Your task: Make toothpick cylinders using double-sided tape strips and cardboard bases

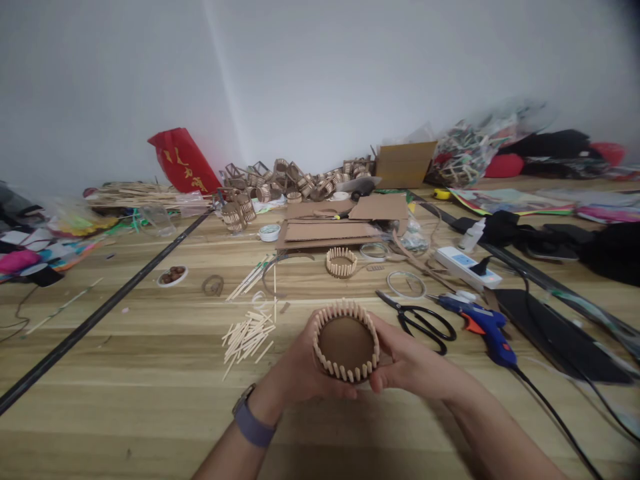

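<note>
Between my two hands I hold a small round basket (347, 340) with a brown base and a ring of short pale wooden sticks standing round its edge. My left hand (305, 363), with a watch on its wrist, wraps the basket's left side and underside. On the other side, my right hand (400, 357) grips the right edge with thumb and fingers. The basket's outer wall is mostly hidden by the fingers. Farther back on the table stands a smaller stick ring (341, 263). Left of my hands lies a pile of loose wooden sticks (247, 339).
Black-handled scissors (425, 323) and a blue glue gun (480, 327) with a cord lie at right, near a white power strip (467, 268). Cardboard sheets (330, 232) lie behind, before a heap of small stick baskets (300, 181). A dish of brown balls (173, 275) sits left.
</note>
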A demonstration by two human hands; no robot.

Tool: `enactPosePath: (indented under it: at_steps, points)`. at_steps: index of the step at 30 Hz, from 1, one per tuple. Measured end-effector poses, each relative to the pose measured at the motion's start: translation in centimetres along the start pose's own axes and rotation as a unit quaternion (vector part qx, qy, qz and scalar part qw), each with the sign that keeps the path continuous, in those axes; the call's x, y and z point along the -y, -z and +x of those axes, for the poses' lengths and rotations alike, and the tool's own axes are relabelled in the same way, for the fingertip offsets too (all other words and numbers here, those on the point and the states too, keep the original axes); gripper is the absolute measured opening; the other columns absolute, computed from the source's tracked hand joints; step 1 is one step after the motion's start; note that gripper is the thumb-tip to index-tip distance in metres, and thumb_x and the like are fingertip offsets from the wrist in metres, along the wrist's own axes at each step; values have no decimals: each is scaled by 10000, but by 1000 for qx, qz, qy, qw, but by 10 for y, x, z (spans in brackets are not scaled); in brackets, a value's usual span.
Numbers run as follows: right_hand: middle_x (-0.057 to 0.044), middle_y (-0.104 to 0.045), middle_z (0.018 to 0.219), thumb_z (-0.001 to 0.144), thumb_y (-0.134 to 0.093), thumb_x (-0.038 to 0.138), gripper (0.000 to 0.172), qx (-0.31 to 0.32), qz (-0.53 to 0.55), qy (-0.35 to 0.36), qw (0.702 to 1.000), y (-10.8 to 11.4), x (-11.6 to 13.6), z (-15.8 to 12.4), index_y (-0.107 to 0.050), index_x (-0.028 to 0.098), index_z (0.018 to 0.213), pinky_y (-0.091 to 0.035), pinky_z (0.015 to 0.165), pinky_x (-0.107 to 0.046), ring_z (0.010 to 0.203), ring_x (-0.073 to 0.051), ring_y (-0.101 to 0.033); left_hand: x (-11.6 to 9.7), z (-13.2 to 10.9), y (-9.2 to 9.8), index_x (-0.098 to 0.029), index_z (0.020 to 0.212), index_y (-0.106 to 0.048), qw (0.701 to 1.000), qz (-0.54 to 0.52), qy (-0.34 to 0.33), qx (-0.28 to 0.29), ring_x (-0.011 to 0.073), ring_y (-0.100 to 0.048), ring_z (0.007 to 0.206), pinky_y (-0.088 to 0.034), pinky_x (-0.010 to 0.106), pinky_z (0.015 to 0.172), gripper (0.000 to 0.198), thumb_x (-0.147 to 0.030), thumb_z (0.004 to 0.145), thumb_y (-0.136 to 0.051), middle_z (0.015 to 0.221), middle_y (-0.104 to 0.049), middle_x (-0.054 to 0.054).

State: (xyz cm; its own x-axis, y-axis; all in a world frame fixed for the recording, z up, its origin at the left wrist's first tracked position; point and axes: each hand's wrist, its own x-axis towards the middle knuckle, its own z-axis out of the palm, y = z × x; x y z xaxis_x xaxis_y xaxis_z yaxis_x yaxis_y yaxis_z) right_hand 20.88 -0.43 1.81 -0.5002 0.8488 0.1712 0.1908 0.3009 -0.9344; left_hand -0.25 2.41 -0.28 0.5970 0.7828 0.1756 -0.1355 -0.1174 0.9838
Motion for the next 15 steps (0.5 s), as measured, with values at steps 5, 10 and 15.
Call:
enactPosePath:
  at_steps: [5,10,15]
  points:
    - [-114,-550,1294,699,-739,589,798,27,126,-4,992,2,-1,-1,-471,219,1353,-408,995,-377,1202,-259,-511,3,1,3,-200,1378,-430,999,-2,-12,35,385,-511,1217,-356,503,1072,1078,-323,435,-938,1306,-567,167]
    - [-65,-623,1138,706,-770,528,631,40,204,-28,978,3,0,0,-548,219,1210,-468,838,-300,1000,-188,-596,2,2,4,-213,1371,-439,997,-15,-41,66,387,-482,1253,-348,498,1080,1099,-320,402,-947,1383,-510,167]
    - [-9,-649,935,671,-809,500,544,46,272,-48,960,2,2,2,-569,201,1058,-464,735,-246,835,-141,-609,-1,1,4,-196,1357,-446,994,-33,-33,104,373,-523,1216,-350,512,1070,1024,-365,467,-924,1276,-592,165]
